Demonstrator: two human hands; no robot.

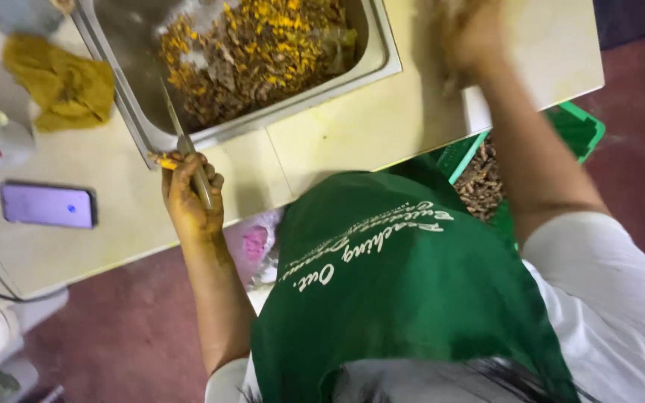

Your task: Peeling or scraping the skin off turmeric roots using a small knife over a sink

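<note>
**Knife Held at the Tray's Edge**

Gripped 1 knife (188,153) in the left hand (192,198), fingers curled tight round the handle, blade pointing up over the rim of the metal tray (132,112). Pinched a small yellow piece (164,160) against the handle with the same hand, right by the tray's near corner. Probably kept that close so cut bits could drop straight in with the yellow and brown bits (255,52) heaped inside.

Lifted the right hand (472,33) up by the far edge of the table (352,142), all blurry (too smeared to tell if open or closed, or holding anything).

Saw yellow stains on both hands, most likely from the yellow stuff.

Tucked under the table's edge, by the right arm: 1 green crate (584,127) with brown roots (479,179) in it. Seemed low and near for easy reaching.

Left well apart from the knife, on the left side of the table: 1 yellow cloth (61,82) and 1 phone (48,204), lying flat with its screen lit. Maybe set there to keep out of the mess.

Wore a green apron (404,298) over a white shirt, likely against stains.
</note>
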